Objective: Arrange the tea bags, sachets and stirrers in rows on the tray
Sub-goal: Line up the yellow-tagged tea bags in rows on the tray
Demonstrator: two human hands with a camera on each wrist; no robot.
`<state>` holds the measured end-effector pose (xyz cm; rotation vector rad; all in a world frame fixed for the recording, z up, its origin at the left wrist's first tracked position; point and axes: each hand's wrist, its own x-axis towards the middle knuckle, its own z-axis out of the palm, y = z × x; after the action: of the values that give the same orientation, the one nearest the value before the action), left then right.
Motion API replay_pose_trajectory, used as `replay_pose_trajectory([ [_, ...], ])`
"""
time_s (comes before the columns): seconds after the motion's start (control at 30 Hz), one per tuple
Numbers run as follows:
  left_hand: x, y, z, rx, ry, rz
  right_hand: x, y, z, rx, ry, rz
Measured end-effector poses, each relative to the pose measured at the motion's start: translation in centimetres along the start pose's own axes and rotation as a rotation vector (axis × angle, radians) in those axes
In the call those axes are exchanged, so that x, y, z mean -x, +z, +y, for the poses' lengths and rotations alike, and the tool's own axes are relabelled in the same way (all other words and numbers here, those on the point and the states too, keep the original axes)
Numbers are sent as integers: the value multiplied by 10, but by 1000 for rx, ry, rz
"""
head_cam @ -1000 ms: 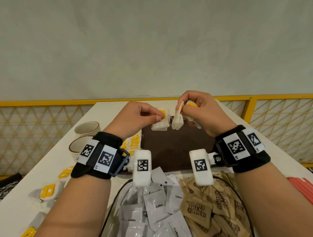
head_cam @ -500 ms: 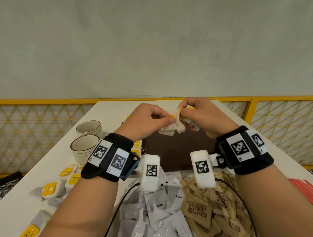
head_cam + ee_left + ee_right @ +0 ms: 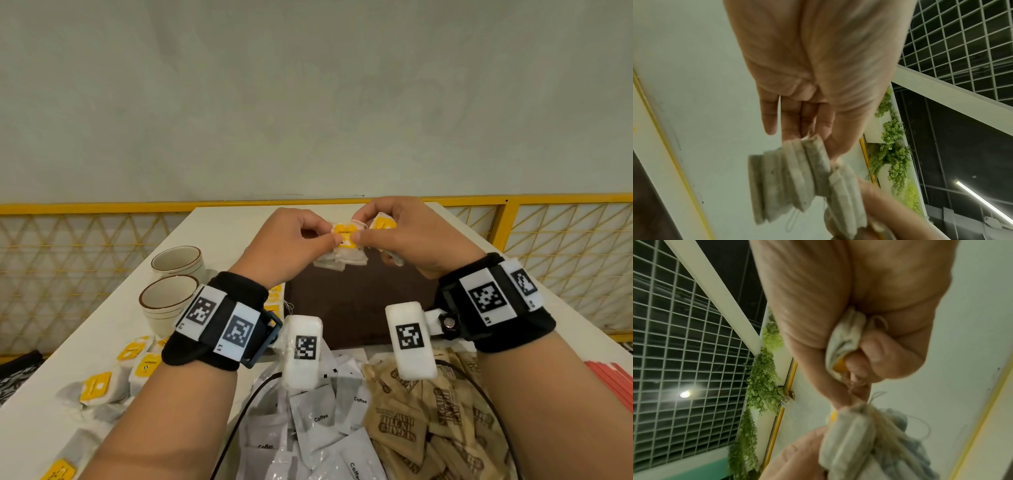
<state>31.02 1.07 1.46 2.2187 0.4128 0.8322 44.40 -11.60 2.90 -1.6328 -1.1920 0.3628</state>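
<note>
- the left hand (image 3: pixel 289 245) and the right hand (image 3: pixel 416 236) are raised together above the far edge of the dark brown tray (image 3: pixel 356 305), fingertips meeting.
- the left hand's fingers pinch a small stack of tea bags (image 3: pixel 342 258) by its top; the yellow tag (image 3: pixel 345 234) of the stack's front bag faces the camera, and the bags hang just above the tray's far edge.
- in the left wrist view the stack (image 3: pixel 789 180) hangs fanned out below the fingers (image 3: pixel 791 120), several bags side by side.
- the right hand's thumb and forefinger also pinch at the yellow tag, while its other fingers are curled round more tea bags (image 3: pixel 383 224) tucked into the palm; the right wrist view shows that bundle (image 3: pixel 844 340) squeezed against the palm.
- nearer than the tray lie white coffee sachets (image 3: pixel 318 418), with brown sugar sachets (image 3: pixel 411 418) to their right.
- left of the tray, on the white tabletop (image 3: pixel 44 428), loose tea bags (image 3: pixel 96 390) with yellow tags are scattered.
- two cups (image 3: pixel 168 301) stand left of the tray, one behind the other.
- red stirrers (image 3: pixel 613 380) lie to the right of the tray, at the picture's edge.
</note>
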Motion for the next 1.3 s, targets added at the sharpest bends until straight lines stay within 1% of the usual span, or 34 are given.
replay_pose_trajectory([
  [0.1, -1, -2, -2, 15, 18, 14, -4, -6, 4, 71, -21, 128],
  [0.13, -1, -3, -4, 18, 23, 25, -5, -8, 5, 60, -15, 157],
  [0.17, -1, -4, -5, 20, 27, 46, -4, -10, 4, 13, -6, 151],
  [0.2, -2, -4, -7, 21, 34, 69, -3, -13, 3, -71, 1, 109],
  [0.3, -3, -5, -7, 30, 41, 100, 7, -17, -8, -410, -11, -84],
  [0.37, -2, -4, -5, 47, 25, 102, 10, -16, -13, -490, -25, -147],
  [0.4, -2, -3, -4, 64, 18, 101, 9, -13, -14, -478, -28, -153],
  [0.47, 0, -2, -1, 93, 15, 90, 7, -6, -12, -396, -16, -116],
  [0.6, 2, -1, 5, 125, 21, 104, 0, 8, -5, -172, -16, 63],
  [0.67, 2, -1, 6, 163, 18, 135, -2, 12, -3, -125, -31, 125],
  [0.73, 2, -1, 7, 210, 15, 151, -3, 14, -2, -121, -35, 151],
  [0.97, 3, -5, 9, 286, 49, 82, -1, 10, -2, -197, -6, 77],
  [1.07, 2, -4, 10, 272, 64, 75, -1, 9, -2, -191, -60, 83],
  [1.13, 2, -4, 9, 274, 69, 85, -1, 9, -3, -216, -66, 76],
  [1.2, 1, -3, 8, 258, 77, 109, -1, 8, -5, -274, -17, 45],
  [1.3, -1, -3, 6, 212, 97, 166, 0, 4, -6, -370, 60, -59],
])
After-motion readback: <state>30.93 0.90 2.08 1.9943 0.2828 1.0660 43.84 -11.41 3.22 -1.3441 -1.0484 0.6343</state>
